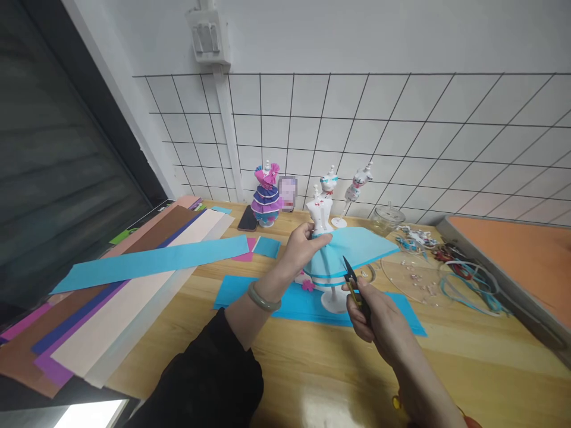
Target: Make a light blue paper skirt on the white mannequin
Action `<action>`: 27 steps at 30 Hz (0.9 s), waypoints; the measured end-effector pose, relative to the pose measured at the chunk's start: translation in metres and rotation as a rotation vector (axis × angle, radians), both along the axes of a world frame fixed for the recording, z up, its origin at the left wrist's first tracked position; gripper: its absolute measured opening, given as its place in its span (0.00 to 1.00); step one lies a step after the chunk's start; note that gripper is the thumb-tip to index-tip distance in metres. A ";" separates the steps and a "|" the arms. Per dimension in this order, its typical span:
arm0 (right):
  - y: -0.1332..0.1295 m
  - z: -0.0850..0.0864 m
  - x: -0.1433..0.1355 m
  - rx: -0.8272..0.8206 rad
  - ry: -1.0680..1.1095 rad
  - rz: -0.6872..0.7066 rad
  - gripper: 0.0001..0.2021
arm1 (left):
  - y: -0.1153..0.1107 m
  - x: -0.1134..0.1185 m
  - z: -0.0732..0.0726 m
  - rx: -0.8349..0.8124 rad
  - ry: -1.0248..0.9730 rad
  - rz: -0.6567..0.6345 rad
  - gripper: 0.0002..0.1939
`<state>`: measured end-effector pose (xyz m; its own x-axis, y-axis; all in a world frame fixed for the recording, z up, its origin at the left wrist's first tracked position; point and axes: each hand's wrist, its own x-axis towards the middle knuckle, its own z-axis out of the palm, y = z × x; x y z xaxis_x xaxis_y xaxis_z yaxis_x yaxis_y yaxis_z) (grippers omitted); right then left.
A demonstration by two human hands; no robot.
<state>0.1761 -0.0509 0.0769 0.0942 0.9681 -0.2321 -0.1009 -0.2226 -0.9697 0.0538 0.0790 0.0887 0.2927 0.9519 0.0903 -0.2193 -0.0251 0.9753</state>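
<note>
A small white dress form (319, 215) stands upright on its round base, with a light blue crepe-like skirt (357, 245) around its waist, flared out to the right. My left hand (300, 252) pinches the skirt at the waist, thumb in front. In my right hand (377, 315) is a pair of black thread snips (350, 274), its pointed tip up close to the skirt's front. Whether the blades touch the skirt I cannot tell. Under the stand lies a blue sheet (285, 306), and a pink flower-shaped piece (307, 285) shows by the hem.
Long coloured sheets (134, 285) are stacked at left, a blue strip (156, 261) across them. Behind stand a dressed form (266, 199), a phone (248, 219) and two smaller forms. Right are a clear jar (387, 219), cords (473, 288) and an orange-lined tray (513, 255).
</note>
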 end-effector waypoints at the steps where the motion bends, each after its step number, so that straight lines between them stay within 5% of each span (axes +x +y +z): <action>1: 0.000 0.001 0.000 -0.009 -0.005 0.006 0.23 | 0.000 0.000 0.000 0.007 0.002 0.001 0.13; 9: 0.003 -0.001 0.003 -0.008 -0.110 0.072 0.30 | -0.002 0.001 0.001 0.028 -0.018 -0.003 0.14; 27: 0.004 0.004 0.006 -0.020 -0.174 0.026 0.29 | -0.003 0.001 -0.003 0.050 -0.004 -0.061 0.14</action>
<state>0.1823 -0.0465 0.0807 0.1101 0.9660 -0.2338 0.0745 -0.2426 -0.9673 0.0545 0.0761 0.0858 0.3499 0.9264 0.1389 -0.2259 -0.0605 0.9723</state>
